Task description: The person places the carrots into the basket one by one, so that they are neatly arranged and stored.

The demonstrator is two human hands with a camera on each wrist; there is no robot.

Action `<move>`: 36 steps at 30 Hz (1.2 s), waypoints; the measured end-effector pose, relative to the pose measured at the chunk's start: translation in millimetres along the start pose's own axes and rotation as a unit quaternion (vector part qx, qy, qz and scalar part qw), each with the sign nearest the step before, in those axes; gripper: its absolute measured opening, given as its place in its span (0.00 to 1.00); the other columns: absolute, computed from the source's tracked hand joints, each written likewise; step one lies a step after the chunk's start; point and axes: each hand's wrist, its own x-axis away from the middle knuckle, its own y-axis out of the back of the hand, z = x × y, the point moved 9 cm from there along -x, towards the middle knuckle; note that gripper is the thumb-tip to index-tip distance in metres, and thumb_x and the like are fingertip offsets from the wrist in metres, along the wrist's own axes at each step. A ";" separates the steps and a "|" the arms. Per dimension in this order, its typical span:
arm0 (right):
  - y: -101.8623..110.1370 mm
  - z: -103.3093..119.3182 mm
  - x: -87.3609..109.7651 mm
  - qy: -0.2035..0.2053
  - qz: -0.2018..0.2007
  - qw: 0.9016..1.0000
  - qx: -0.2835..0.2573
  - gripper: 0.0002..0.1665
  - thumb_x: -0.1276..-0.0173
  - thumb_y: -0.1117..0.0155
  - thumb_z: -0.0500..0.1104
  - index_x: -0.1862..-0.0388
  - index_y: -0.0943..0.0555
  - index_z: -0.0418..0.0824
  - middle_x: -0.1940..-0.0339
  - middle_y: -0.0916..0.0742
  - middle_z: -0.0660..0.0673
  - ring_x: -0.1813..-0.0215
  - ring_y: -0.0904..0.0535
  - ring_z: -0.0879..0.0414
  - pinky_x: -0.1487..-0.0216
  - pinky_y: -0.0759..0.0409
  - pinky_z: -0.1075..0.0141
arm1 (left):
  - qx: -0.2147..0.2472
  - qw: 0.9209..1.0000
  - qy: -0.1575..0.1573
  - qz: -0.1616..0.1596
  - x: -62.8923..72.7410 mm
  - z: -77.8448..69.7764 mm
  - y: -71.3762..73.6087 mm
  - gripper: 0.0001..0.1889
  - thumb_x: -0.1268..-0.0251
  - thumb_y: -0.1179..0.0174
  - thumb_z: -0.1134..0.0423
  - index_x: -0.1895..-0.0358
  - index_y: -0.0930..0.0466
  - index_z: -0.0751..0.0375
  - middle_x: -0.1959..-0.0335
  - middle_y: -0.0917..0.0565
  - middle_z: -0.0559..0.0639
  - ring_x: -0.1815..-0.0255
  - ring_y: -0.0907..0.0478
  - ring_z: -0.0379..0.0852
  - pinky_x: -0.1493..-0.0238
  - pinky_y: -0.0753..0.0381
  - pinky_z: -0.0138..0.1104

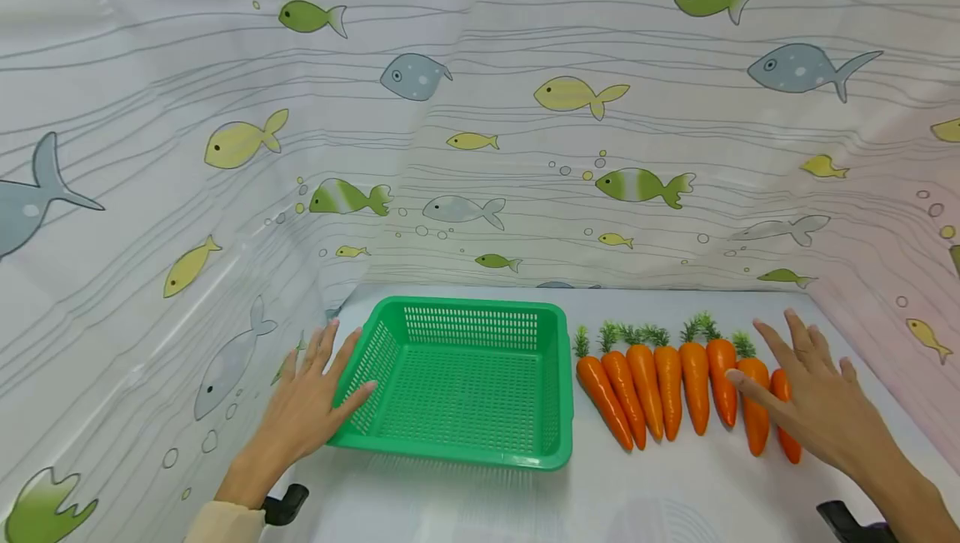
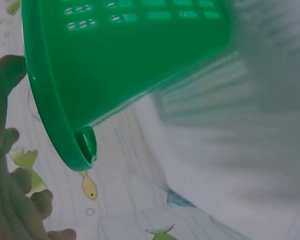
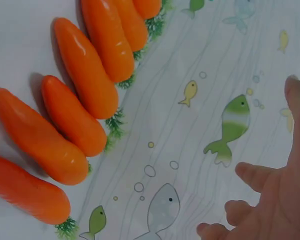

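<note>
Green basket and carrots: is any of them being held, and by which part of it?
Nothing is held. The left hand is spread by the green basket; whether it touches cannot be told. The right hand is spread near the carrots.

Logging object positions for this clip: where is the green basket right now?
In the head view, the green basket sits on the white table, just left of centre, between the person's left hand and the row of carrots.

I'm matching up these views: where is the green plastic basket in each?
Head: green plastic basket at lower middle, left of the carrots.
Left wrist: upper left, running off the top edge.
Right wrist: not in it.
Shared landmark: the fish-print sheet, in all three views.
</note>
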 end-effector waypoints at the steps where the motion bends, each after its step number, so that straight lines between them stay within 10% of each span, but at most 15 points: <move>1: 0.3 0.1 -0.5 -0.005 0.006 1.000 -0.009 0.56 0.25 0.44 0.68 0.14 0.56 0.41 0.17 0.61 0.27 0.28 0.52 0.14 0.36 0.54 0.19 | 0.015 1.000 0.004 -0.001 -0.6 1.4 0.0 0.44 0.25 0.44 0.38 0.15 0.54 0.45 0.16 0.56 0.63 0.20 0.52 0.71 0.29 0.52 0.71; 5: 4.3 -1.6 -2.7 -0.024 0.009 0.999 -0.029 0.53 0.23 0.45 0.65 0.16 0.51 0.35 0.20 0.51 0.22 0.42 0.35 0.11 0.55 0.30 0.22 | 0.101 0.994 0.026 -0.018 -2.4 11.2 1.2 0.40 0.25 0.39 0.46 0.17 0.45 0.52 0.18 0.51 0.68 0.27 0.39 0.77 0.38 0.38 0.72; 12: 15.2 -6.0 -0.6 -0.035 -0.049 0.996 -0.069 0.44 0.24 0.38 0.61 0.23 0.34 0.34 0.49 0.18 0.20 0.57 0.19 0.24 0.69 0.20 0.37 | 0.220 0.968 0.093 -0.075 8.3 46.3 2.7 0.25 0.25 0.37 0.54 0.31 0.25 0.60 0.27 0.31 0.66 0.34 0.26 0.68 0.43 0.25 0.63; 19: 11.6 -11.5 4.1 -0.045 -0.054 0.990 -0.118 0.37 0.23 0.37 0.58 0.27 0.30 0.35 0.47 0.17 0.21 0.61 0.16 0.30 0.69 0.16 0.40 | 0.374 0.912 0.169 -0.001 22.9 77.4 -26.7 0.29 0.23 0.41 0.47 0.26 0.31 0.54 0.30 0.27 0.54 0.38 0.24 0.42 0.43 0.21 0.35; 23: 10.5 -14.3 7.1 -0.040 -0.066 0.990 -0.115 0.35 0.24 0.36 0.55 0.29 0.28 0.35 0.44 0.17 0.25 0.59 0.16 0.31 0.65 0.16 0.40 | 0.452 0.877 0.161 0.024 28.2 83.2 -47.3 0.29 0.22 0.41 0.52 0.24 0.34 0.56 0.29 0.28 0.59 0.40 0.24 0.31 0.47 0.18 0.31; 31: 8.5 -23.0 10.7 -0.040 -0.085 0.989 -0.113 0.30 0.22 0.38 0.54 0.31 0.26 0.36 0.43 0.16 0.30 0.53 0.18 0.35 0.69 0.25 0.78 | 0.516 0.841 0.157 0.044 30.9 87.8 -68.6 0.30 0.18 0.46 0.58 0.19 0.43 0.50 0.24 0.35 0.63 0.37 0.24 0.36 0.44 0.23 0.30; 36: 0.0 -34.8 13.0 -0.055 -0.082 0.988 -0.116 0.31 0.21 0.39 0.54 0.31 0.26 0.34 0.42 0.17 0.28 0.51 0.21 0.35 0.68 0.30 0.83 | 0.552 0.819 0.147 0.061 30.7 84.0 -77.0 0.30 0.17 0.48 0.60 0.18 0.44 0.50 0.24 0.37 0.60 0.34 0.29 0.35 0.42 0.24 0.29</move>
